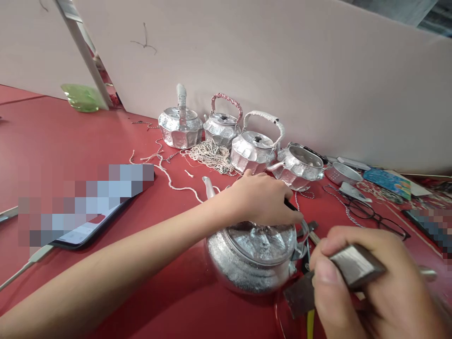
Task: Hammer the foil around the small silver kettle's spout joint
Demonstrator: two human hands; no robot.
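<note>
A silver hammered kettle [247, 268] with a lid and spout stands on the red table in front of me. My left hand [266, 200] reaches over its lid, fingers curled round the kettle's handle [304, 235]; a black part shows by the fingertips. At the lower right, close to the camera, my right hand [384, 292] grips a dark metal block [356, 266] with a shiny square face, shaped like a hammer head. Any shaft of it is hidden in the fist. A flat dark metal piece [300, 296] shows beneath my thumb; whether it belongs to the block, I cannot tell.
Several silver kettles [181, 136] line the pale partition [247, 52], with a heap of cord [212, 157] before them. A phone [116, 207] leans at left. Eyeglasses [374, 219], a perforated strainer [342, 174] and another phone [429, 230] lie right. A green bag [81, 99] is far left.
</note>
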